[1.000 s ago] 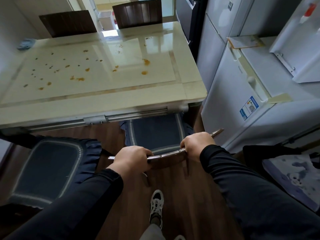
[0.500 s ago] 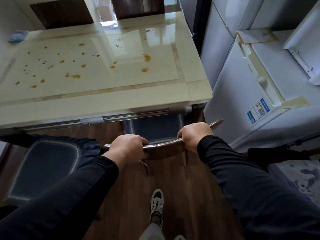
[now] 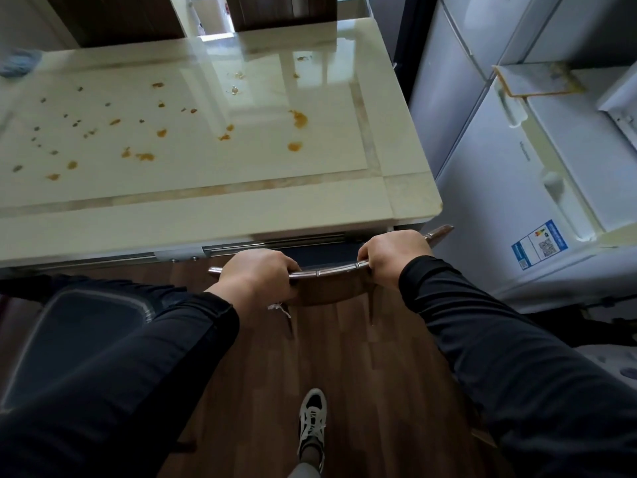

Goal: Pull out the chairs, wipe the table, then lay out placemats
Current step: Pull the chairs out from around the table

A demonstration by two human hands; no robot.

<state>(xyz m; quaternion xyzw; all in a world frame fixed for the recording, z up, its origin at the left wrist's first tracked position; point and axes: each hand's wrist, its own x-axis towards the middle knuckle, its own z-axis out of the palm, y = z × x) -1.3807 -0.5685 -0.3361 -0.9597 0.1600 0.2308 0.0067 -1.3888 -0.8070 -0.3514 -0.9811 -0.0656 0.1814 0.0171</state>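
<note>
A glossy cream table (image 3: pixel 220 215) fills the upper left, dotted with several orange and grey food stains (image 3: pixel 298 119). A brown wooden chair (image 3: pixel 327 286) stands at its near right side, its seat almost wholly under the tabletop. My left hand (image 3: pixel 256 276) and my right hand (image 3: pixel 391 255) both grip the chair's curved top rail. A second chair with a dark blue cushion (image 3: pixel 79 339) stands at the near left, partly hidden by my left sleeve. A blue cloth (image 3: pixel 19 63) lies at the table's far left corner.
Two dark chair backs (image 3: pixel 113 19) stand at the table's far side. White fridges and a chest freezer (image 3: pixel 510 188) line the right, close to the table's corner. Wood floor runs below, with my shoe (image 3: pixel 312 422) on it.
The chair held in both hands has slid toward the table, so its blue cushion is now nearly hidden under the tabletop. The view has moved closer to the table.
</note>
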